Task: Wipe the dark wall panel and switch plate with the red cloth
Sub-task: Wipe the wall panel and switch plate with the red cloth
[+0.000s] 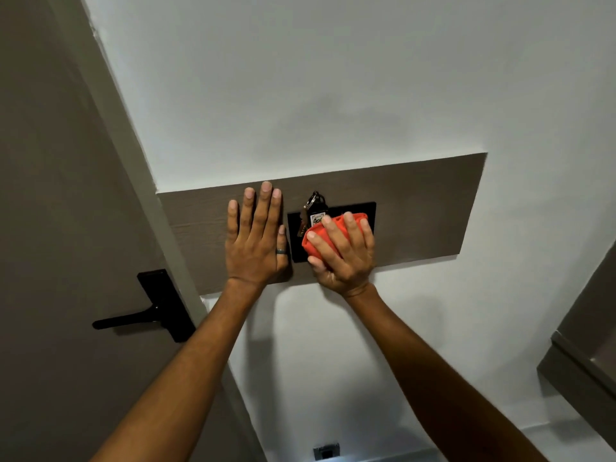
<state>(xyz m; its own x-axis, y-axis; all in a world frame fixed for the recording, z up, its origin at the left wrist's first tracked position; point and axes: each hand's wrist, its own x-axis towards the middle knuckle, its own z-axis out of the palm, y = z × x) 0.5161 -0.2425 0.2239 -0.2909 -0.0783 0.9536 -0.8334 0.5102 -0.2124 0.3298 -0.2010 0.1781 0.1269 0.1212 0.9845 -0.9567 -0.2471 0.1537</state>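
A dark brown wall panel (423, 208) runs across the white wall. A black switch plate (365, 208) is set in its middle, with a bunch of keys and a tag (311, 211) hanging from it. My right hand (343, 255) presses a folded red cloth (318, 240) flat against the plate's lower part, fingers spread over the cloth. My left hand (256, 238) lies flat on the panel just left of the plate, fingers apart, a ring on one finger, holding nothing.
A brown door (50, 195) stands at the left with a black lever handle (140, 316). A dark cabinet edge (580, 358) juts in at the lower right. A small black socket (326, 451) sits low on the white wall.
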